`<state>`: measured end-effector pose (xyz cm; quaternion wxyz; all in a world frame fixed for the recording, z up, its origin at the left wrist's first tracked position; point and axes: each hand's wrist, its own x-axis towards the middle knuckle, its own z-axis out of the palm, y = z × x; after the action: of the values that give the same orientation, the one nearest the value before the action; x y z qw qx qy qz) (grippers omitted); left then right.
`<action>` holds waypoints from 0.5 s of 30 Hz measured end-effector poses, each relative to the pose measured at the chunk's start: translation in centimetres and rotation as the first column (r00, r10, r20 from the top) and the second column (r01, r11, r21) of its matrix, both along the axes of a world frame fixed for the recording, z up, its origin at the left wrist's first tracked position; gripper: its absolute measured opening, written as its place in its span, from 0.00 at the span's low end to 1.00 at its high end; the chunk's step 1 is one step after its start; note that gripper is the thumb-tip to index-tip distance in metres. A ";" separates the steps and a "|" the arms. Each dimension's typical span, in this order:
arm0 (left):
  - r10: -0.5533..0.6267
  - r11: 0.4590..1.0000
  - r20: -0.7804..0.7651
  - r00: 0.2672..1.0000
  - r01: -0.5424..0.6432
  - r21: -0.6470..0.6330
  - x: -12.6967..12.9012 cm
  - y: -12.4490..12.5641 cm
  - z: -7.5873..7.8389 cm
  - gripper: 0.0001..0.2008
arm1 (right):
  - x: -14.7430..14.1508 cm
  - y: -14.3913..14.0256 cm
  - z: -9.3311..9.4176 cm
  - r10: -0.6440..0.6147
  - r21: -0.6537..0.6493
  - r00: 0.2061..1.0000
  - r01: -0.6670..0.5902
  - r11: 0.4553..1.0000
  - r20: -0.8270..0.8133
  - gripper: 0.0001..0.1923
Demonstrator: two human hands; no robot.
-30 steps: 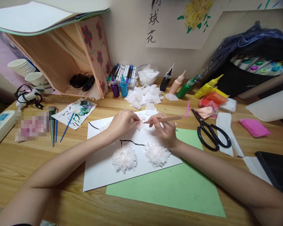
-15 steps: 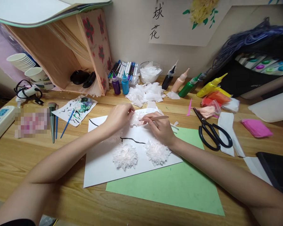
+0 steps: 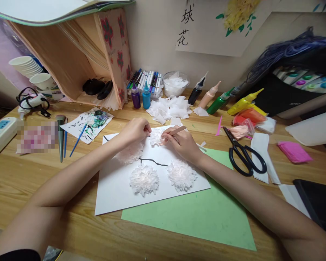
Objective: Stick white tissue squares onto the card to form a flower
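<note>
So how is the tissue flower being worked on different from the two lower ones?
The flower at the hands is smaller than the two lower flowers, and it sits at the sheet's far edge, touched by the wooden stick; the lower pair lie untouched. All are pale ruffled tissue on the white sheet.

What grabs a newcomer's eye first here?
Both hands meet mid-desk over the white sheet: the right hand presses a wooden stick into a tissue flower beside the left hand. Two finished flowers lie nearer; black scissors rest to the right.
</note>
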<state>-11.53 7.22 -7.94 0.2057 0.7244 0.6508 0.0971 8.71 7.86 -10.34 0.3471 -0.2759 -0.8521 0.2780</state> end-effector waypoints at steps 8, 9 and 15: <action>0.010 1.000 0.018 1.000 -0.010 -0.015 0.0 -0.1 0.2 0.07 | 0.4 -0.4 -0.4 -0.084 -0.013 0.981 0.083 0.996 -0.173 0.15; 0.012 1.000 0.018 1.000 -0.011 -0.012 0.0 -0.1 0.3 0.07 | 0.5 -0.4 -0.4 -0.085 -0.008 0.980 0.085 0.996 -0.182 0.14; 0.005 1.000 0.020 1.000 -0.005 -0.003 0.0 0.0 0.1 0.07 | 0.4 -0.4 -0.6 -0.042 0.034 0.991 0.047 0.998 -0.129 0.12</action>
<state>-11.53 7.21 -7.83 0.2128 0.7216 0.6506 0.1037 9.15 7.50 -10.97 0.4125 -0.2699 -0.8266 0.2715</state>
